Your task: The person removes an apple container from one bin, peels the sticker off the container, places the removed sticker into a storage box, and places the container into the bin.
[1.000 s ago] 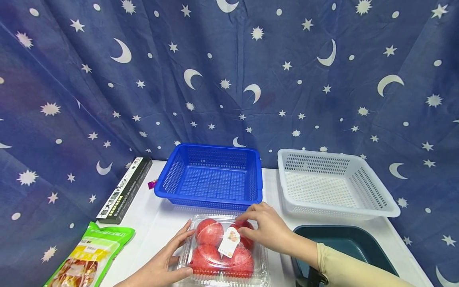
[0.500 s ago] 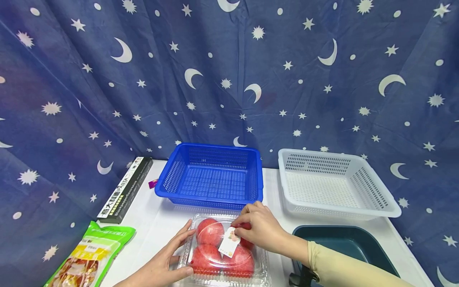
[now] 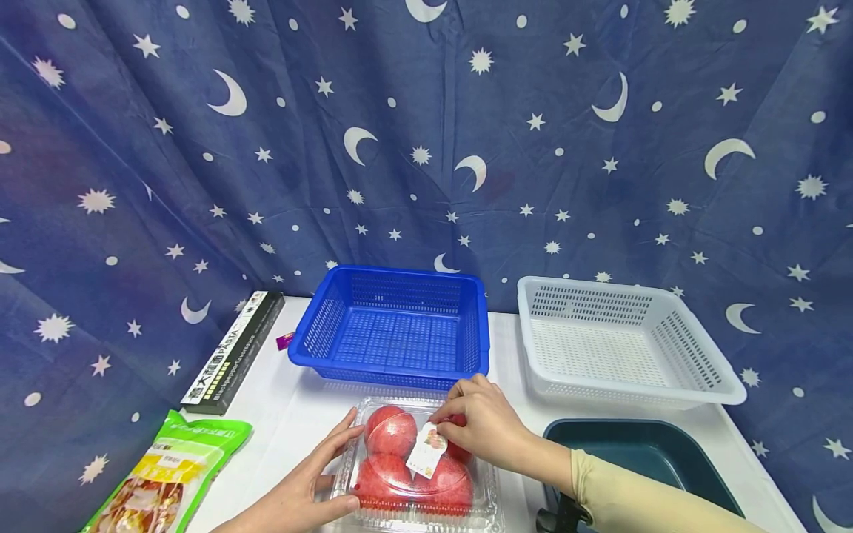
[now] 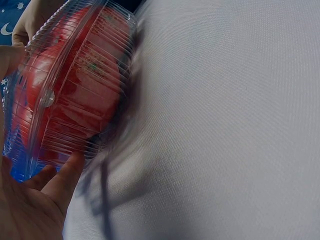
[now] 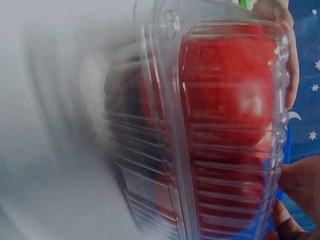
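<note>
A clear plastic clamshell box [image 3: 433,523] with several red tomatoes [image 3: 391,433] inside lies on the white-covered table, its lid down. A white label with a small picture [image 3: 423,460] is on the lid. My left hand [image 3: 303,481] rests along the box's left side, fingers and thumb spread; the left wrist view has its fingertips [image 4: 75,162] touching the ribbed wall. With thumb and forefinger my right hand [image 3: 489,426] pinches at the label's upper end, low over the lid. Its fingers [image 5: 295,175] also show at the lid's edge in the right wrist view.
Behind the box stands a blue basket [image 3: 303,361], and a white basket [image 3: 706,396] is at the back right. A dark green tub [image 3: 656,423] sits under the right forearm. To the left lie a black pasta box [image 3: 233,355], a green food bag [image 3: 166,474] and a small purple packet [image 3: 284,341].
My right hand's fingertips have moved slightly left and down onto the label's upper end and drawn together there. The left hand and the box have stayed in place.
</note>
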The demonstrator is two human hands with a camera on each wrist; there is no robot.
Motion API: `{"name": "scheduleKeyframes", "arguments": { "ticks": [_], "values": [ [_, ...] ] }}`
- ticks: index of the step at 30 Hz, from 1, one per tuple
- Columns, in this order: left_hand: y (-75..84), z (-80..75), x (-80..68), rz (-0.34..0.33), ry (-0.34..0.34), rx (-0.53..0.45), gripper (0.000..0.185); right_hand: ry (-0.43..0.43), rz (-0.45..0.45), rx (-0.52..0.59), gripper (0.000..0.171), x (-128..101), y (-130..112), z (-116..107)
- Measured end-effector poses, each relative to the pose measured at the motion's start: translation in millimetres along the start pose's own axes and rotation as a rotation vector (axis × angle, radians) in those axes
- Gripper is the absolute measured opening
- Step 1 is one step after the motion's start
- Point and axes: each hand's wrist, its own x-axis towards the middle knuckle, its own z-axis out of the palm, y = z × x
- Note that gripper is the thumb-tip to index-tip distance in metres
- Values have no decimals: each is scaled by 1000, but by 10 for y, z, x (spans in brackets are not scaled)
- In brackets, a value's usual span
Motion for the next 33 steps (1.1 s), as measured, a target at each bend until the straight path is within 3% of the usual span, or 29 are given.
{"name": "scheduleKeyframes", "arguments": {
  "ticks": [9,33],
  "values": [
    [-3,-1,-1,33,0,-7,80,-1,33,15,7,25,-13,25],
    [-8,8,1,-5,7,-24,80,35,28,-15,15,51,-71,61]
  ]
}}
